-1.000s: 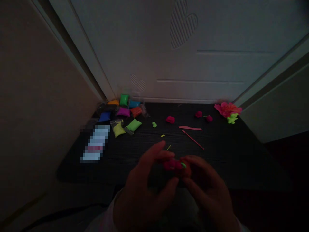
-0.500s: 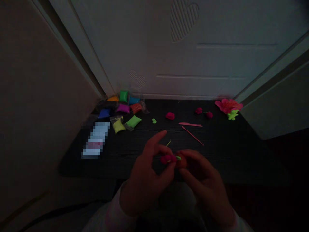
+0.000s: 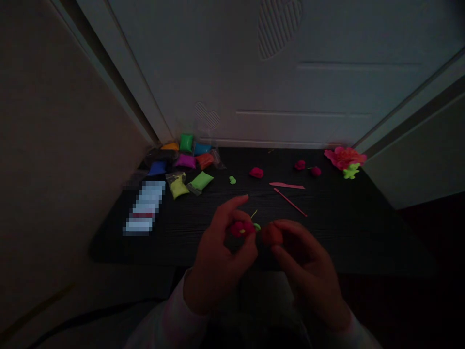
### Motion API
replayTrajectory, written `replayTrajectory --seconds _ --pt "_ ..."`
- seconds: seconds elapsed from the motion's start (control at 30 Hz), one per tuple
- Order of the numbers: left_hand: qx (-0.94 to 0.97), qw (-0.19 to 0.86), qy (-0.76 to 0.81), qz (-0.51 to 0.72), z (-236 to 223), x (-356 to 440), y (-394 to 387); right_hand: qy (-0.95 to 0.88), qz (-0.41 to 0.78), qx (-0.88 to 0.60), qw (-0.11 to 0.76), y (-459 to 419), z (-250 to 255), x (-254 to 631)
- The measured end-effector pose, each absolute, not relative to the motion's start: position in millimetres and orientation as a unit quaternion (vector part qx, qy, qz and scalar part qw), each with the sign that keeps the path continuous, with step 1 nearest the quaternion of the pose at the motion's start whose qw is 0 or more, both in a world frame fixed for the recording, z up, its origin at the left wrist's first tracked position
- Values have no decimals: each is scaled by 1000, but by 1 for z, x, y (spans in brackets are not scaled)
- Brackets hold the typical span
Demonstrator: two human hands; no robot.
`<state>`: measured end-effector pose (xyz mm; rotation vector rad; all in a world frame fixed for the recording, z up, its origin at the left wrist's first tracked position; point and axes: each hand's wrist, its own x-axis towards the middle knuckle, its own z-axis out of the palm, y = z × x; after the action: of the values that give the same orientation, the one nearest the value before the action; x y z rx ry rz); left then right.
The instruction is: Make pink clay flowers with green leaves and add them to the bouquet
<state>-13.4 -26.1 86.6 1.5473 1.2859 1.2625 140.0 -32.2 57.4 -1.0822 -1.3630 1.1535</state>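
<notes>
My left hand (image 3: 222,259) pinches a magenta clay piece (image 3: 240,229) between thumb and fingers, its index finger raised. A small green bit (image 3: 257,227) pokes out on that piece's right side, and a yellowish-green spot shows on its front. An orange-red clay lump (image 3: 271,235) sits in the fingertips of my right hand (image 3: 314,274). A narrow gap separates the lump from the green bit. Just beyond my left fingers lies a thin green strand (image 3: 254,213) on the dark table (image 3: 218,208). The light is dim, so fine detail is hard to see.
Colourful clay packets (image 3: 186,161) crowd the back left, near a blurred-out pale rectangle (image 3: 147,206). Further back are a green scrap (image 3: 232,180) and a magenta lump (image 3: 256,173). Two pink modelling tools (image 3: 290,202) lie right of centre. A pink flower shape (image 3: 345,158) stands back right.
My two hands have drawn slightly apart. The magenta piece has shifted left and up, leaving a gap beside the orange-red lump, which earlier touched or overlapped the green bit.
</notes>
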Motion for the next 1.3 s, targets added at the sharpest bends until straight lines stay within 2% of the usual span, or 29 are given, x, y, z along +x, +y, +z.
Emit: replayTrajectory --seconds 0.23,0.47,0.7,0.87,1.07,1.2,1.3 --pt "521 492 482 504 94 -16 -26 -488 593 -388 510 -34 59 143" --pt "455 558 443 534 107 -18 -33 -490 605 -362 512 -38 64 146" --pt "431 598 404 542 115 -17 -37 -530 569 -362 513 -43 70 147" --pt "334 683 348 549 106 -20 -31 -524 554 -408 502 -38 66 147" --pt "268 748 267 545 101 -20 -29 -558 475 -510 451 -11 37 159" --pt "259 766 227 543 99 -20 -29 -610 381 -574 392 3 19 169" --pt "279 763 232 535 97 -20 -27 -619 365 -585 376 3 16 171"
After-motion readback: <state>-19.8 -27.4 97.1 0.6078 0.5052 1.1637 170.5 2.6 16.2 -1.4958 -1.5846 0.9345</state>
